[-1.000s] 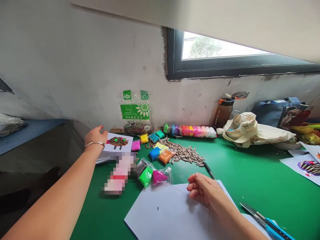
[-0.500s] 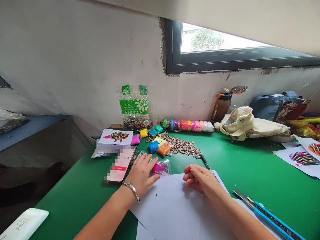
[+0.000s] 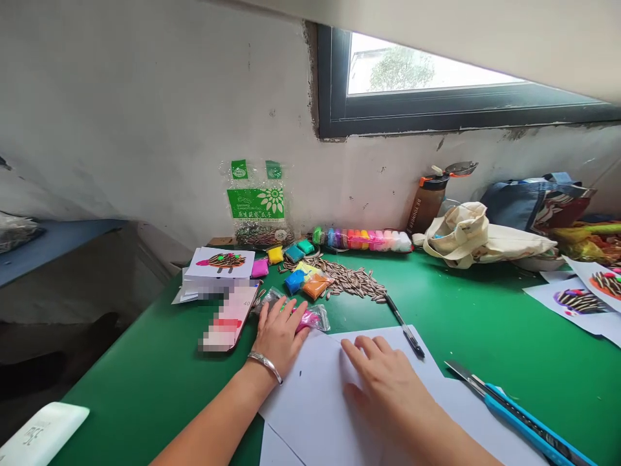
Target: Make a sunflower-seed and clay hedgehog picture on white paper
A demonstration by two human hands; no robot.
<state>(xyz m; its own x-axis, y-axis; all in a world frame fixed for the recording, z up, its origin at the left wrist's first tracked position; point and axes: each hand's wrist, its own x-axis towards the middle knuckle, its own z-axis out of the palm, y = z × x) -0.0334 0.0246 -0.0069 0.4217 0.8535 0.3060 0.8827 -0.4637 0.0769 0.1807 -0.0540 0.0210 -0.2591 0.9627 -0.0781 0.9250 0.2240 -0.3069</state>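
Note:
My left hand (image 3: 279, 340) lies palm down at the edge of a white paper sheet (image 3: 310, 395), with its fingertips on a clear bag of pink clay (image 3: 310, 318). My right hand (image 3: 383, 382) presses flat on the same sheet, fingers spread and holding nothing. A black pen (image 3: 405, 327) lies just beyond the right fingers, at the sheet's far edge. To the left of my left hand is a phone (image 3: 228, 317), its surface pixelated.
Sunflower seeds (image 3: 349, 283) and several clay packets lie on the green table (image 3: 145, 369). Beyond them are a seed bag (image 3: 257, 200), clay tubes (image 3: 361, 240) and a hedgehog picture card (image 3: 220, 262). A blue utility knife (image 3: 524, 414) lies front right; a cloth bag (image 3: 478, 239) stands back right.
My left hand has come from the far card down to the sheet's edge. My right hand has gone from curled at the sheet's edge to flat on it. The view has tilted slightly.

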